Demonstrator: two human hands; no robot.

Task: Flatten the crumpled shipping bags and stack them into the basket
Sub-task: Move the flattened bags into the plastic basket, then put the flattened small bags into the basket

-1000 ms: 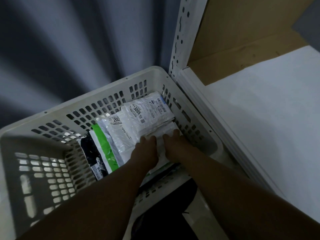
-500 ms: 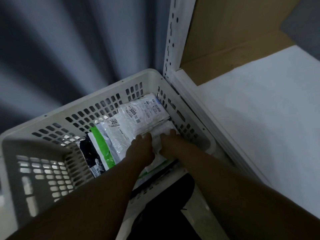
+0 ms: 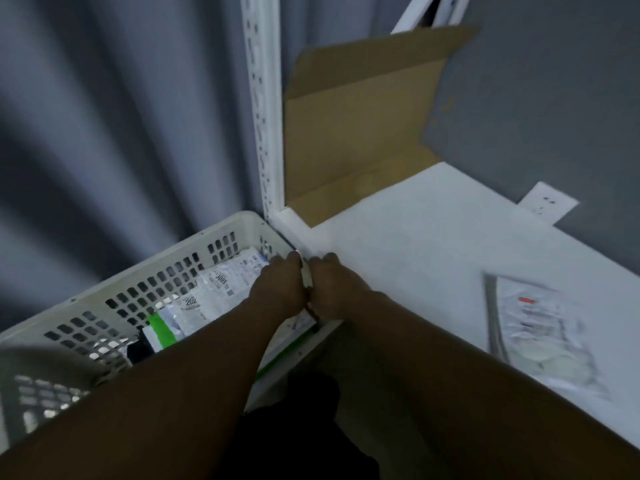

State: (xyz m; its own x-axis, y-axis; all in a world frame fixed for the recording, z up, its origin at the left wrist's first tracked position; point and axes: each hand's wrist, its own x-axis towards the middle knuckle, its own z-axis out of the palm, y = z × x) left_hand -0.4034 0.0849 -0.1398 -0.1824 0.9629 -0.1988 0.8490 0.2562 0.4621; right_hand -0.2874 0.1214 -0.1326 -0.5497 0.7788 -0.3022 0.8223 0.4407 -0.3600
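Low at eight o'clock, basket (image 3: 86, 303): holds a fanned stack of bags (image 3: 214, 289), white labelled ones on top and a green-striped bag (image 3: 161, 327) beneath. They lie fairly flat.
Hands: left hand (image 3: 277, 289) and right hand (image 3: 334, 289) sit side by side, backs up, at the basket's three o'clock rim, against the shelf edge. A white sliver shows between them, and blur hides whether either grips anything.
Change: a moment ago both palms pressed on the stack deep in the basket. Now they have come up to the rim, and the view has swung toward three o'clock.
Shelf (image 3: 415, 251): one crumpled bag (image 3: 540, 334) lies at four o'clock, well apart from the hands, not yet flattened.
Meaning: the last bag looks placed. The crumpled bag is likely next, to be smoothed on the shelf and then stacked.
Background: cardboard sheet (image 3: 353, 133) at twelve o'clock.
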